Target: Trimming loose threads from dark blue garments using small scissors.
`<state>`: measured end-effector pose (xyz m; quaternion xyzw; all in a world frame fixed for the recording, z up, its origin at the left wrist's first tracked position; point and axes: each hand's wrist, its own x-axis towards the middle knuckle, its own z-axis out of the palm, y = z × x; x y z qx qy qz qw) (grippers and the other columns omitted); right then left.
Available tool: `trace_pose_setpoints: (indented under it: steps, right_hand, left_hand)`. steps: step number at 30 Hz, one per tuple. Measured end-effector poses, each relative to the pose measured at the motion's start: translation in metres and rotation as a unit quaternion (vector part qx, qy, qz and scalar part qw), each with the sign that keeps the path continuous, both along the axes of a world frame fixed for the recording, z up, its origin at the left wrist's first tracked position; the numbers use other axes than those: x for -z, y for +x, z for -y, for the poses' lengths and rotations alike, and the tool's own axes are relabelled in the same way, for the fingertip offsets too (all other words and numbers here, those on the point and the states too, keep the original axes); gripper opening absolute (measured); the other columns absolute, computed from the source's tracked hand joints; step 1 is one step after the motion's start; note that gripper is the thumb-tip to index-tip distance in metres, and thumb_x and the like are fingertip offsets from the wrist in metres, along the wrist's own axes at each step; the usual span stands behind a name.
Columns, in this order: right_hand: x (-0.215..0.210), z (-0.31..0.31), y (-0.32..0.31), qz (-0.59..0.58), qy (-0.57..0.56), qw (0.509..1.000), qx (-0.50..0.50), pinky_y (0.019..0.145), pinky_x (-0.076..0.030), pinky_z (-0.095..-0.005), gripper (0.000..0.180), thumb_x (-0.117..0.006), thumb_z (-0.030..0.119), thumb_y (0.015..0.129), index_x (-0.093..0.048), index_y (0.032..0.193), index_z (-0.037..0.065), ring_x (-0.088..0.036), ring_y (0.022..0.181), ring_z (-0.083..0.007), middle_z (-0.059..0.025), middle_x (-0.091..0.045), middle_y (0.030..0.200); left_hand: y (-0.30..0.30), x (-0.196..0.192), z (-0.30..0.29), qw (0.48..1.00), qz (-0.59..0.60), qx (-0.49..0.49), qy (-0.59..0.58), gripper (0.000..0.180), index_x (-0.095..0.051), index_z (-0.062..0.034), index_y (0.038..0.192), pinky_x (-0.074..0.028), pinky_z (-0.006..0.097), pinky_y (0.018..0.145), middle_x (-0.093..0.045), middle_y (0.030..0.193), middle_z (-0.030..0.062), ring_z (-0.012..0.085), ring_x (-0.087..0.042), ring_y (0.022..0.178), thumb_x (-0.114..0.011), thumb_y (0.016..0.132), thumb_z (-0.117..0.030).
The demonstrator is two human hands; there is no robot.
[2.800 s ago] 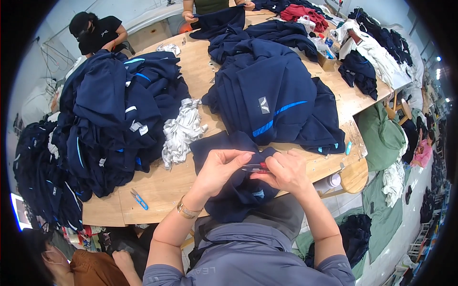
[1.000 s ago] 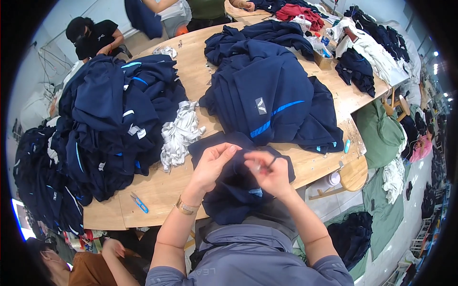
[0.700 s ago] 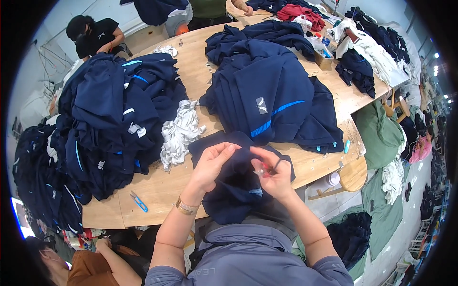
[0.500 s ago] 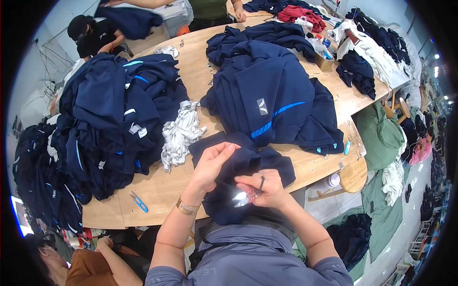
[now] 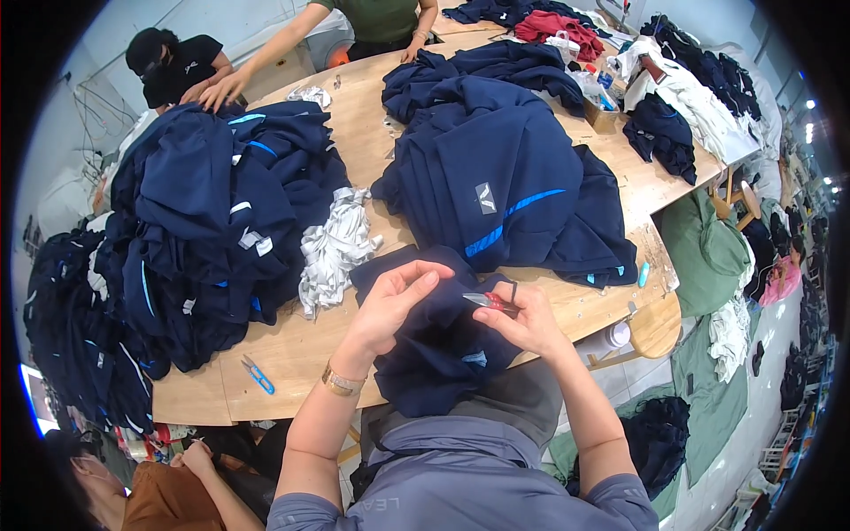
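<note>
My right hand (image 5: 524,320) is closed round a pair of red-handled thread snips (image 5: 498,304), whose metal blades point left over the cloth. A dark ring-like loop sits on one of its fingers. A navy garment (image 5: 434,345) lies bunched over the table's near edge and hangs toward my lap, with a small light-blue patch low on it. On its left side, my left hand (image 5: 390,305) has its thumb and fingers brought together on the cloth; the exact grip is partly hidden.
Navy garment piles (image 5: 496,159) (image 5: 195,195) cover the table (image 5: 354,159). Between them lies a heap of white strips (image 5: 339,252). Blue snips (image 5: 258,374) rest near the front edge. A wooden stool (image 5: 651,326) stands at right. Several people are around the table, one reaching to the left pile.
My right hand has moved up and right with the snips, away from the garment's lower part, uncovering the light-blue patch. A co-worker's hand now rests on the left pile.
</note>
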<state>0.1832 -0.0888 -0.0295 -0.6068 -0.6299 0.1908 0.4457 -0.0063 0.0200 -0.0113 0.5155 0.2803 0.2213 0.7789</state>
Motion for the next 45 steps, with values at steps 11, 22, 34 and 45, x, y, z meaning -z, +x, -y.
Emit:
trace_pose_setpoints:
  steps: [11, 22, 34, 45]
  right_hand:
    - [-0.011, 0.0, 0.001, 0.063, -0.025, 0.998, -0.014, 0.046, -0.038, -0.0328, 0.04, -0.071, 0.04, 0.073, -0.056, 0.063, 0.005, -0.053, 0.047, -0.0251, -0.0092, -0.051, 0.051]
    - [-0.001, -0.015, -0.02, -0.348, -0.031, 0.937, -0.011, 0.054, -0.033, -0.0172, 0.028, -0.069, 0.023, 0.08, -0.057, 0.095, 0.003, -0.04, 0.062, -0.0004, 0.0049, -0.052, 0.074]
    - [0.001, -0.026, 0.005, -0.482, -0.08, 0.872, 0.019, 0.046, -0.026, -0.0168, 0.011, -0.065, 0.014, 0.083, -0.057, 0.085, 0.007, -0.036, 0.052, 0.0011, 0.0099, -0.045, 0.061]
    - [0.073, -0.02, -0.003, -0.307, -0.084, 0.936, 0.148, 0.048, -0.026, -0.0169, 0.013, -0.064, 0.014, 0.084, -0.064, 0.089, 0.002, -0.036, 0.055, 0.0019, 0.0094, -0.049, 0.063]
  left_hand:
    - [0.002, -0.005, 0.002, 1.0, 0.004, 0.013, 0.027, 0.023, -0.06, -0.0002, 0.103, -0.041, 0.023, 0.088, -0.061, 0.101, 0.0046, 0.0092, -0.055, 0.093, -0.055, 0.091, -0.018]
    - [0.006, -0.003, 0.0, 0.999, 0.031, 0.017, 0.031, 0.028, -0.055, 0.0002, 0.113, -0.046, 0.02, 0.081, -0.061, 0.103, 0.0053, 0.0073, -0.058, 0.09, -0.049, 0.093, -0.018]
    - [-0.017, 0.001, -0.009, 0.996, -0.025, 0.007, 0.09, 0.034, -0.05, -0.0028, 0.118, -0.036, 0.01, 0.057, -0.052, 0.075, -0.008, -0.0036, -0.043, 0.061, -0.056, 0.085, -0.001]
    - [-0.066, 0.049, -0.02, 0.796, -0.353, -0.226, 0.437, 0.025, -0.054, -0.0047, 0.104, -0.049, 0.032, 0.069, -0.066, 0.084, 0.0154, 0.0263, -0.065, 0.077, -0.061, 0.082, -0.013]
